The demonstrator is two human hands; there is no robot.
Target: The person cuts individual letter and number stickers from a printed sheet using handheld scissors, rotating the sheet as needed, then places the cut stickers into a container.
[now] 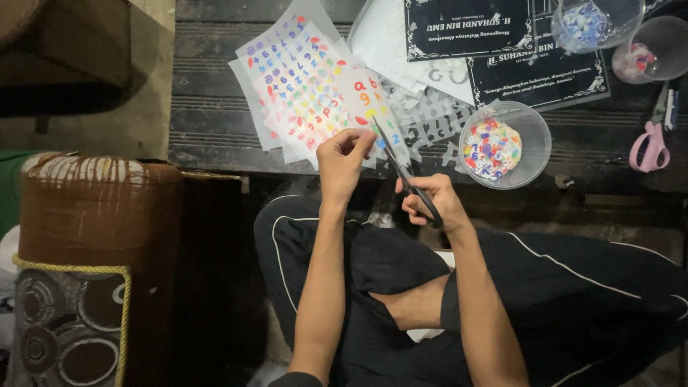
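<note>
A sheet of colourful letter and number stickers (373, 107) hangs over the counter's (215, 122) near edge, pinched by the left hand (342, 161). The right hand (433, 204) grips black scissors (403, 172), blades meeting the sheet. A clear bowl of cut pieces (504, 145) sits just right, pink scissors (651, 147) towards the right edge.

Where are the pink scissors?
In the head view, the pink scissors lie at the far right on the dark wooden table, just right of the clear bowl of colourful cut-outs and below a clear cup.
</note>
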